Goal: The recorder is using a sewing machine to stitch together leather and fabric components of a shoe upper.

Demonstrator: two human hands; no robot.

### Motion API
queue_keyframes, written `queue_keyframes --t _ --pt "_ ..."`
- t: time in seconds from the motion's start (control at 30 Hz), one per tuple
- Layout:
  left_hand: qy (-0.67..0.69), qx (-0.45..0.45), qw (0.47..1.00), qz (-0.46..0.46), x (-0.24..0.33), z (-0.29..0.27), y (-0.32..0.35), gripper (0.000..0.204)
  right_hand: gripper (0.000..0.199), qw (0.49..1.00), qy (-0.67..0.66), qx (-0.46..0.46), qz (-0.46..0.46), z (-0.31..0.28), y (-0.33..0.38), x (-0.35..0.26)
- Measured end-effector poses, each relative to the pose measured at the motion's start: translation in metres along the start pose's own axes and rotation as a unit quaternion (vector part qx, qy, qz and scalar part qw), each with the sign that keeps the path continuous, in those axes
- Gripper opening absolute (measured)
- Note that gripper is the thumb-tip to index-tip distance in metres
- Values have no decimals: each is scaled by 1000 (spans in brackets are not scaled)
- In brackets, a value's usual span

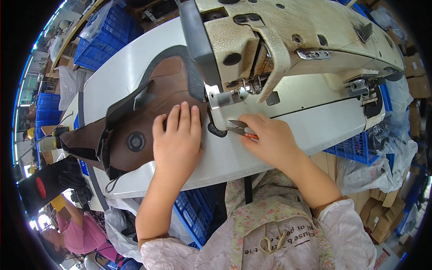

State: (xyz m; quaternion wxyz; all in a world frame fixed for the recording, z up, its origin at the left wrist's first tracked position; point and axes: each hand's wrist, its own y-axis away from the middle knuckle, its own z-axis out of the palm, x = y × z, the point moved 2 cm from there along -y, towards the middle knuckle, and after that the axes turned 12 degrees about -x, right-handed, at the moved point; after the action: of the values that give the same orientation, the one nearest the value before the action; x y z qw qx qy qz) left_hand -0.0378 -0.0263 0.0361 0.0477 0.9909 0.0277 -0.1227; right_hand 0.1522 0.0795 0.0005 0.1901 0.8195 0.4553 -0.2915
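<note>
At frame centre, the left hand (179,141) rests on brown leather workpiece (144,119), fingers slightly spread; the right hand (270,138) pinches thread snips (251,136).

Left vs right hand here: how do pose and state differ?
Left hand lies palm down, fingers extended, on the brown piece; right hand is curled.
Left hand holds no tool; right hand holds snips with orange on the handle.
Both are bare, over the white table.

Floral apron (261,213), perhaps lacy sleeves (346,231)
</note>
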Motion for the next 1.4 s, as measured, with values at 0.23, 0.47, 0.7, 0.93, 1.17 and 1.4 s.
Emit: queue_keyframes --t 0.23,0.47,0.7,0.93,1.17,1.4 --pt "-20 23 999 38 20 -5 -13 78 33 1000 -10 14 -10 -7 15 14" --pt "-42 16 995 90 46 3 -27 63 31 998 -18 49 -45 -16 20 21" --pt "-47 1 994 98 66 2 -31 57 32 995 -45 73 -49 -22 22 32" --pt "-78 9 995 65 94 4 -34 49 37 988 65 120 -76 -23 17 48" --pt "-81 4 996 43 106 3 -39 46 36 987 130 70 -61 -28 13 56" --pt "-83 24 995 48 107 4 -38 41 36 976 153 53 -145 -21 -9 52"
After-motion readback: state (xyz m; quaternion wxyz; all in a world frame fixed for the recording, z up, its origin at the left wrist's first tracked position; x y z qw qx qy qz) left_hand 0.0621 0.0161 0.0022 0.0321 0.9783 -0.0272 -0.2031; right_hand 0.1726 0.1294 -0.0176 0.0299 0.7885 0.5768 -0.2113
